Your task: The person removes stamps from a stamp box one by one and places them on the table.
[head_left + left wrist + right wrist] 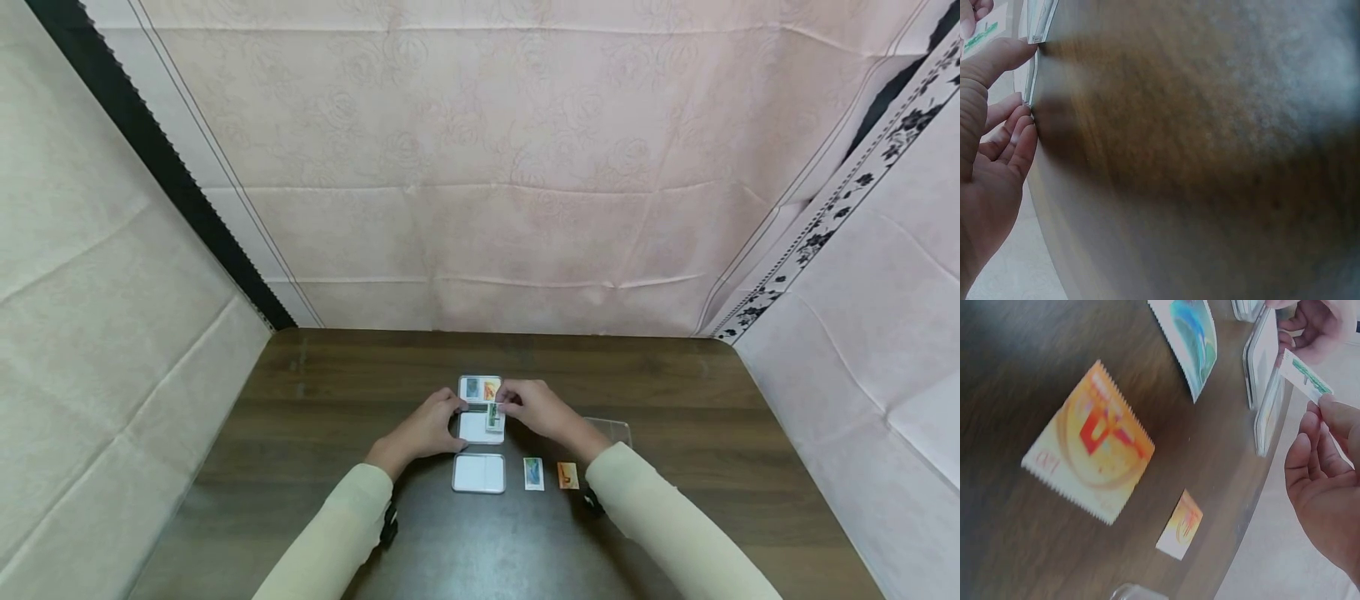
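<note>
Toward the far edge of the worktop [360,358], our left hand [429,429] grips the middle case [472,427] with its fingers, while our right hand [542,408], fingers pinching the green stamp [494,417], should press lightly.

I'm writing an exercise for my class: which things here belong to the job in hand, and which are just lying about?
Apparently in the job:
green stamp, pinched by the right hand
middle case, held by the left hand
top case with two stamps
bottom case
loose blue stamp
two loose orange stamps

Perhaps just lying about:
clear container, untouched by either hand
cloth hangings
</note>
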Motion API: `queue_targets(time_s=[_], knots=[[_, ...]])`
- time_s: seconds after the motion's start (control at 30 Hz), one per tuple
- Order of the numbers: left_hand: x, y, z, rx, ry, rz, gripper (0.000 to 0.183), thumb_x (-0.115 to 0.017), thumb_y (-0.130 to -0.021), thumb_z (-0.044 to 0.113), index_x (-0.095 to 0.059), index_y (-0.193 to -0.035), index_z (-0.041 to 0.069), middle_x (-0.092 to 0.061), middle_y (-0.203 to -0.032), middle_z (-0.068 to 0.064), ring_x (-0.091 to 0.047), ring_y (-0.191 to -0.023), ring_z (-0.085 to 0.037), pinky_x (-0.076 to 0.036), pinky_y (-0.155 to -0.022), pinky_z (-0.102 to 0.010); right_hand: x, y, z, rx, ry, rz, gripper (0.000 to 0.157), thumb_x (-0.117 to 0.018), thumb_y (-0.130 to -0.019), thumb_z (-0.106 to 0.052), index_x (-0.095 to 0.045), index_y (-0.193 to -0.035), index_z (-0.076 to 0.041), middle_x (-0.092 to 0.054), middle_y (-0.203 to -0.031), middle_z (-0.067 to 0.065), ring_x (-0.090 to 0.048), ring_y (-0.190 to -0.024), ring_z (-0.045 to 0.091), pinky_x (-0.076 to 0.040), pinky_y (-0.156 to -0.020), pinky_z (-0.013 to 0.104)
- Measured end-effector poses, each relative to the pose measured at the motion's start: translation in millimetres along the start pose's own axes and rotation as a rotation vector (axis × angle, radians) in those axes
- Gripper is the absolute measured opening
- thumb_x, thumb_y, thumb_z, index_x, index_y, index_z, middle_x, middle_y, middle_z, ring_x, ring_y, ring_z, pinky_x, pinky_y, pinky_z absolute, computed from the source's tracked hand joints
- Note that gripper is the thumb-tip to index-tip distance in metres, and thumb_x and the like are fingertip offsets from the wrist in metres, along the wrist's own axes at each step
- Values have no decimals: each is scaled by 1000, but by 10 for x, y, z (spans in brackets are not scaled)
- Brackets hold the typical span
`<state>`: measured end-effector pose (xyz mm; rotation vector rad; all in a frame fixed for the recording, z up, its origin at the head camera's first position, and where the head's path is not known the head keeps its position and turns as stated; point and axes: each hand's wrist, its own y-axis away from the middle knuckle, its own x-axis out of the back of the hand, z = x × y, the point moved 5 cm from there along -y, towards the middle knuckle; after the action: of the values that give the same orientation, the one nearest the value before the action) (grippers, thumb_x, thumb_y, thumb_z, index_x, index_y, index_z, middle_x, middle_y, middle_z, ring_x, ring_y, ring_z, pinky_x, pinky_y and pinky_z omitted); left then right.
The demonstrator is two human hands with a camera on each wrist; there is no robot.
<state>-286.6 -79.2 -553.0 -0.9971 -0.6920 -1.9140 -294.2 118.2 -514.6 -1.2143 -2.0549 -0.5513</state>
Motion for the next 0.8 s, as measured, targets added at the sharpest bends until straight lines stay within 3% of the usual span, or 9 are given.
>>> queue_targets(time_s=[0.8], knots=[[4,27,26,-2,-3,1,64,-87,-83,34,-64,-135,4,-55,-124,-7,-52,-102,-16,-51,-94,-37,224,256,381,-125,10,15,4,-68,-101,-17,-70,-101,-13,-63,-89,-3,-57,-83,15,-51,-74,31]])
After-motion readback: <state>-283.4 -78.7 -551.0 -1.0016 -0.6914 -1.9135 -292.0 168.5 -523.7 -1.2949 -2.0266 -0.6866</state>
